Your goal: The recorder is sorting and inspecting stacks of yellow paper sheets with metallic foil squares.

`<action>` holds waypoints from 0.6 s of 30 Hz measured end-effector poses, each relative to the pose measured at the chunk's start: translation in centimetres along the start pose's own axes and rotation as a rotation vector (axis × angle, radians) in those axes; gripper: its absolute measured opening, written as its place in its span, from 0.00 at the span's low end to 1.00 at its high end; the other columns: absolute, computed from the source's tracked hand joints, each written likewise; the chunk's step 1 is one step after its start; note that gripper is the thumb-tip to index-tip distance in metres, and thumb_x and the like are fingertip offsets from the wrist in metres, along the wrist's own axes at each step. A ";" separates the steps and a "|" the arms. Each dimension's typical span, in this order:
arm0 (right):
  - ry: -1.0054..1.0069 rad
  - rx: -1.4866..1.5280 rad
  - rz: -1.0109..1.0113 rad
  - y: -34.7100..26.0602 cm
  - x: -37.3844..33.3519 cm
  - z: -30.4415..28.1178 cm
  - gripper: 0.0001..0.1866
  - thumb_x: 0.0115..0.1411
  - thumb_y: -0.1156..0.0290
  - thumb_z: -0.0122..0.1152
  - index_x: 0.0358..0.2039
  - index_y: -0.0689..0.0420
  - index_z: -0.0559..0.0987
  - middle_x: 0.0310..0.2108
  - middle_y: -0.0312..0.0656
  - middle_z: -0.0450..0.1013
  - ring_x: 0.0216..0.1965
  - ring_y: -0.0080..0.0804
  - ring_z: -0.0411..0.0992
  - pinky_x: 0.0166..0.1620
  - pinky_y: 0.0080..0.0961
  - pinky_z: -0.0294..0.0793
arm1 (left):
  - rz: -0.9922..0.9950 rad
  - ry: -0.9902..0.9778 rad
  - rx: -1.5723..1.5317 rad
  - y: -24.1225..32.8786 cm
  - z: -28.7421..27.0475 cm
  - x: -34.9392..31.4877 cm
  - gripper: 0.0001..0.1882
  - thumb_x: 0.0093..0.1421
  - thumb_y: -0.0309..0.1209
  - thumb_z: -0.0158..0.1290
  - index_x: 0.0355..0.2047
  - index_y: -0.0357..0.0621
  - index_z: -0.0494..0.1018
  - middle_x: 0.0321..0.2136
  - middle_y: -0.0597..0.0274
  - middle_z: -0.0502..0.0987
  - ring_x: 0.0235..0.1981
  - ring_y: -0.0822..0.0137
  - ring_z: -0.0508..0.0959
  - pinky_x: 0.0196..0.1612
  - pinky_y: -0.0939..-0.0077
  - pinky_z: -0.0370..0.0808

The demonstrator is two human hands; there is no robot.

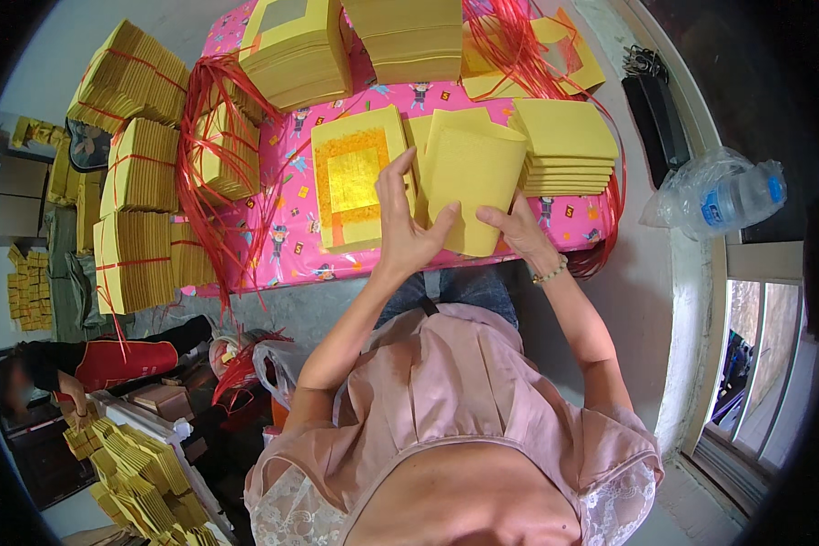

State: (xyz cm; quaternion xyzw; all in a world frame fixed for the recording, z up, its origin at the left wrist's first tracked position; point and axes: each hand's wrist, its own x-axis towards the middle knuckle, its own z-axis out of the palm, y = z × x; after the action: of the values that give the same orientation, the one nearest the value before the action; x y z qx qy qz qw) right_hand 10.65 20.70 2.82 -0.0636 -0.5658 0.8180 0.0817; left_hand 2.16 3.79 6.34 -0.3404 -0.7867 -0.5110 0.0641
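Observation:
A sheaf of yellow paper [473,177], its top sheet slightly bowed, stands tilted before me at the table's near edge. My right hand [525,235] grips its lower right side, thumb in front and fingers mostly hidden behind. My left hand [403,218] is open at the sheaf's left side: the fingers stretch upward and the thumb touches the front sheet near its lower left corner. Left of that hand lies a stack of yellow paper [332,232] with a gold foil square on top. To the right sits a pile of plain yellow paper bundles [569,136].
Tall yellow paper stacks [296,68] stand at the back of the pink patterned table cover [287,264]. Red ties [200,155] hang among bundles at left. A plastic bottle [737,200] in a clear bag lies far right. Another person [123,364] works lower left near yellow bundles.

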 end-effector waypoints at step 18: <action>0.149 -0.140 -0.001 -1.7 -0.1 1.3 0.29 0.58 0.70 0.65 0.57 0.64 0.65 0.50 0.44 0.72 0.48 0.28 0.72 0.50 0.25 0.73 | -0.508 -0.469 -0.848 -0.5 -0.1 2.0 0.31 0.66 0.28 0.46 0.66 0.35 0.47 0.59 0.54 0.63 0.60 0.67 0.63 0.61 0.73 0.60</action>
State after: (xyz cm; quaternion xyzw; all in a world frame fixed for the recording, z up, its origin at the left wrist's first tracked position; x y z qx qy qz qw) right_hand 10.63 20.08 4.82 -0.1293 -0.6140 0.7694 0.1193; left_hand 0.30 4.57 6.90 -0.2405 -0.5622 -0.6934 -0.3812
